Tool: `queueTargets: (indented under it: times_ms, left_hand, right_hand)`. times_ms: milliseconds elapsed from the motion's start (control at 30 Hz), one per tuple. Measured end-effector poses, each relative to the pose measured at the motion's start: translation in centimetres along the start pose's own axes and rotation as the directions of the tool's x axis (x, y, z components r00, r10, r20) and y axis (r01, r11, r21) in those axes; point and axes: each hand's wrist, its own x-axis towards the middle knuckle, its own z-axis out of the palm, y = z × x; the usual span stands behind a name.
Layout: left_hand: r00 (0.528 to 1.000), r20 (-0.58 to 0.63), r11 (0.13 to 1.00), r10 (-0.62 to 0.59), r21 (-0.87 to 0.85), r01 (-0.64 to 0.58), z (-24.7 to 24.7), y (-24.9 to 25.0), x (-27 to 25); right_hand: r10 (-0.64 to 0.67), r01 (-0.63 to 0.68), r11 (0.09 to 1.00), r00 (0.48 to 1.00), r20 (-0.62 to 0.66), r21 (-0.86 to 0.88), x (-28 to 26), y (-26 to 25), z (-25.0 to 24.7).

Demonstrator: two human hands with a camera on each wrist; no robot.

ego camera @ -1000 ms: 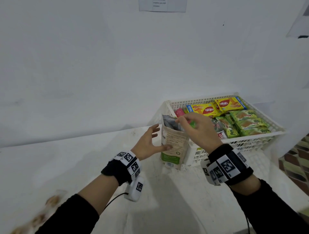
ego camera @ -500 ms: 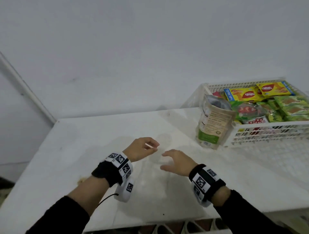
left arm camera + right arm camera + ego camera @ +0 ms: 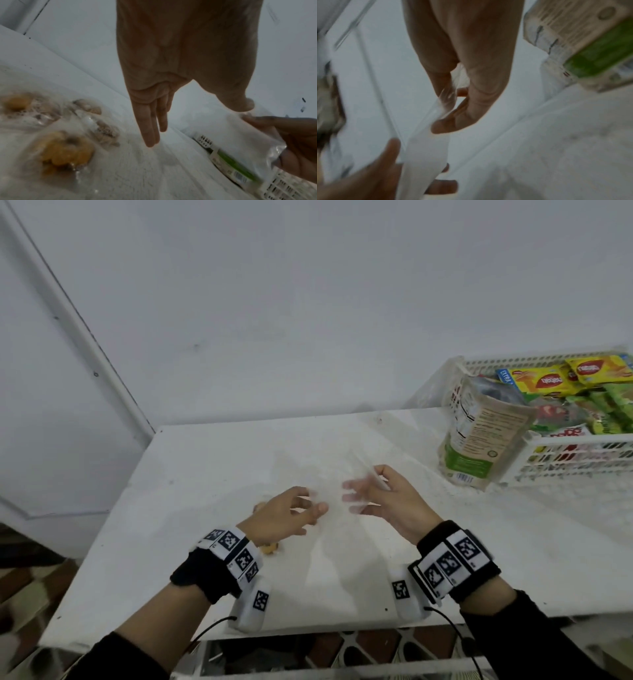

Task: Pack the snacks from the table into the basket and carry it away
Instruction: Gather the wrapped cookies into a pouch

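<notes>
Both hands hover over the white table [image 3: 205, 467] with a clear plastic bag [image 3: 248, 135] stretched between them. My right hand [image 3: 356, 494] pinches one edge of the bag [image 3: 423, 148] between thumb and fingers. At the other edge my left hand [image 3: 315, 505] holds it with its thumb [image 3: 243, 105] on the plastic. Clear-wrapped golden buns [image 3: 65, 148] lie on the table under my left wrist, only partly seen in the head view. A white basket [image 3: 582, 453] at the far right holds yellow packets [image 3: 548, 378] and green packets [image 3: 613, 405]. A beige pouch with a green band [image 3: 479, 433] stands against its left front corner.
The table's front edge runs just below my wrists, with patterned floor tiles [image 3: 359, 648] under it. A white wall backs the table, and a white door [image 3: 51, 371] stands at the left.
My hands left the beige pouch standing by the basket and moved back left to the table's middle. They now hold a clear bag between them. The view turned left and down.
</notes>
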Motion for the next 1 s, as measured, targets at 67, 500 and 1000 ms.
queueTargets:
  times_ms: [67, 500, 1000]
  left_hand:
    - [0.999, 0.006, 0.993, 0.044, -0.114, -0.043, -0.3, 0.6, -0.7]
    - [0.931, -0.356, 0.906, 0.075, -0.365, -0.212, -7.1, -1.6, -3.8]
    - [0.798, -0.553, 0.888, 0.239, -0.208, -0.410, -7.4, 0.3, -5.6]
  right_hand:
    - [-0.015, 0.014, 1.000, 1.000, 0.022, 0.028, -0.1, -0.3, 1.1]
    - [-0.089, 0.086, 0.994, 0.996, -0.032, -0.068, 1.5, -0.9, 3.6]
    - [-0.140, 0.178, 0.945, 0.978, 0.151, -0.273, 4.5, -0.2, 13.5]
